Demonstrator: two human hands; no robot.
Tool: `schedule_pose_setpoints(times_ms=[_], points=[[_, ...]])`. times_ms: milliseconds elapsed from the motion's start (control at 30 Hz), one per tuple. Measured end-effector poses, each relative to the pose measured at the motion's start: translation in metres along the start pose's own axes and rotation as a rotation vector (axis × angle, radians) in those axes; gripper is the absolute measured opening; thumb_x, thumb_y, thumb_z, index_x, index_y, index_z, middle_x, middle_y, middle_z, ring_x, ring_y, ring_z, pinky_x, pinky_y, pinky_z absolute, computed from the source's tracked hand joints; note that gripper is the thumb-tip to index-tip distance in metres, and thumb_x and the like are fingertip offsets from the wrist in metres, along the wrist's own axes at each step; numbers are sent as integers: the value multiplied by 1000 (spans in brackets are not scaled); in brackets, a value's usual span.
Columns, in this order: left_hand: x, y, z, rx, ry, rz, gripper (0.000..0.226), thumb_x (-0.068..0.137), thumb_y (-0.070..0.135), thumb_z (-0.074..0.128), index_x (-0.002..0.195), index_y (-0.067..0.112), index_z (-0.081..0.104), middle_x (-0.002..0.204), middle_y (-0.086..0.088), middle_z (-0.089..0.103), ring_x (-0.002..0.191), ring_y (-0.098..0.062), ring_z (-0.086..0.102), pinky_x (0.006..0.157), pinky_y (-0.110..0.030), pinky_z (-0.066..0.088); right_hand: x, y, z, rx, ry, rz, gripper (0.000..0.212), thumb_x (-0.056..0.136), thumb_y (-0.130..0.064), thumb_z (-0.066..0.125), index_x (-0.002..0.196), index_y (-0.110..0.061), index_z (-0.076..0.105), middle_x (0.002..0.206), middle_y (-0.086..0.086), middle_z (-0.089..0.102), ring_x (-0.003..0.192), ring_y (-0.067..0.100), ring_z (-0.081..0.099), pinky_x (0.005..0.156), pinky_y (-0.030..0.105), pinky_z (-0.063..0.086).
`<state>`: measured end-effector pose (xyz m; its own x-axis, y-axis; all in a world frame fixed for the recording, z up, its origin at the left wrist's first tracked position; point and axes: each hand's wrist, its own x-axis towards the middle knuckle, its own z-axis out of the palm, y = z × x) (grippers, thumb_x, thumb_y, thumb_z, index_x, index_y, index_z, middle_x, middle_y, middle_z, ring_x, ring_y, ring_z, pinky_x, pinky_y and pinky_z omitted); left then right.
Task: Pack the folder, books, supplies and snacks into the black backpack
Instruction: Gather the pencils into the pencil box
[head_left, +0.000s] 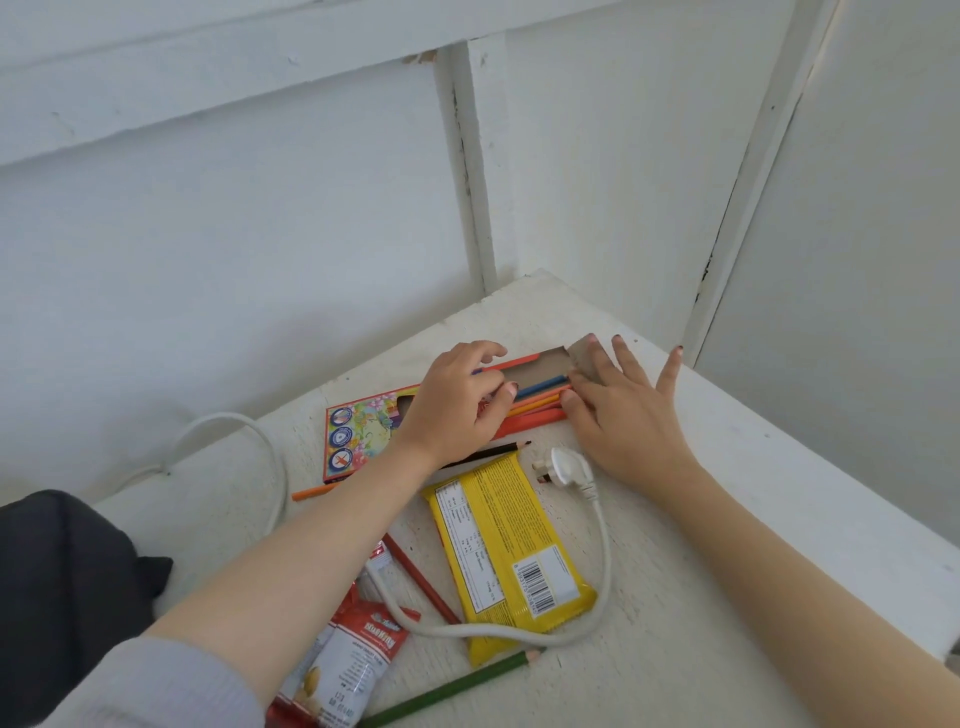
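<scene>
A colourful pencil box (363, 436) lies open-ended on the white table (701, 623). My left hand (457, 405) grips its middle, fingers curled over the far edge. Several coloured pencils (540, 392) stick out of the open end. My right hand (618, 415) is flat with spread fingers, pressing against the pencil ends and the box flap (584, 358). Loose pencils lie near: black (498, 451), orange (311, 492), red (423, 582), green (457, 686). A yellow snack pack (509, 561) and a red-white snack packet (348, 660) lie nearer me. The black backpack (57, 587) shows at the left edge.
A white plug (569, 470) with its cable (597, 587) loops round the yellow pack and over the red pencil. The cable continues off the table's left side (234, 431). White panelled walls close in the table's far corner.
</scene>
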<state>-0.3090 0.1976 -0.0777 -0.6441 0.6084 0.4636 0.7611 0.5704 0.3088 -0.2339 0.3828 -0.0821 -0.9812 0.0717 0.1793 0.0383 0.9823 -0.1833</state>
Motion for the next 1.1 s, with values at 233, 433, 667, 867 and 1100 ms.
schedule_pose_setpoints(times_ms=[233, 433, 667, 867, 1100], points=[[-3, -2, -3, 38, -156, 4, 40, 92, 36, 40, 105, 16, 71, 129, -6, 56, 119, -21, 48, 100, -29, 26, -4, 1, 0, 68, -58, 43, 48, 101, -39, 21, 143, -24, 36, 159, 4, 8, 146, 23, -4, 107, 57, -20], [-7, -2, -3, -34, -124, -77, 32, 90, 31, 48, 93, 14, 74, 130, -3, 54, 123, -17, 43, 101, -29, 27, -2, 2, -7, 237, -44, 73, 33, 101, -29, 27, 115, -22, 56, 153, 0, 28, 146, 23, 8, 109, 55, -17], [-11, 0, -2, -34, -65, 10, 34, 89, 31, 47, 85, 11, 75, 113, -5, 63, 106, -16, 53, 91, -28, 39, -5, 1, -11, 338, -43, 94, 28, 100, -25, 32, 78, -16, 47, 139, 8, 44, 140, 30, 23, 114, 52, -6], [-7, 2, -13, -108, -47, -49, 16, 85, 21, 59, 88, 14, 74, 106, 0, 63, 99, -12, 55, 86, -28, 44, -2, 0, -16, 289, -9, 58, 19, 97, -26, 43, 96, -21, 62, 139, 5, 45, 141, 33, 22, 113, 56, -4], [-9, 15, -80, -231, -410, -209, 15, 74, 10, 69, 75, 24, 73, 75, 13, 61, 65, -8, 53, 66, -30, 48, 9, -29, -29, 286, -103, -213, 14, 85, -26, 63, 90, -36, 73, 158, 4, 14, 146, 23, 2, 115, 45, -5]])
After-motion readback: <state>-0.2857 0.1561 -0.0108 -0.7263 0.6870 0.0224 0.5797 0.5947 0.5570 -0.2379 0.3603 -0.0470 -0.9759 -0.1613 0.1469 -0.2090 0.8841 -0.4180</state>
